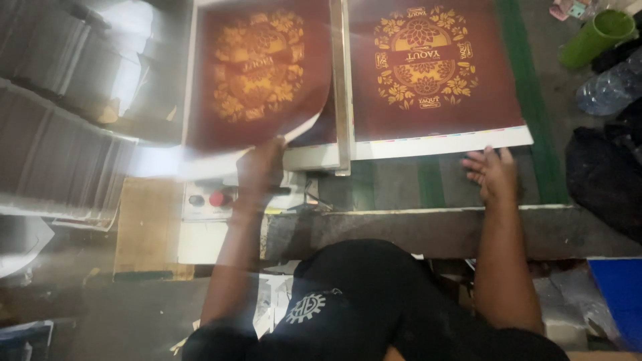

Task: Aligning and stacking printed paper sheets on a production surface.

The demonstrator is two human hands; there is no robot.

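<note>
My left hand [262, 168] grips the near edge of a dark red printed sheet [257, 73] with a gold floral design, lifted and blurred over the left side of the machine bed. A second sheet [435, 73] of the same print lies flat to the right, its white margin toward me. My right hand [491, 172] rests open, fingers spread, on the grey-green bed [401, 184] just below that sheet's lower right corner, holding nothing. A pale metal bar [343, 87] runs between the two sheets.
A control panel with a red and a black button [208, 199] sits below my left hand. Stacks of paper [60, 134] stand at left. A green cup [597, 35], a plastic bottle [612, 87] and a dark bag [602, 180] are at right.
</note>
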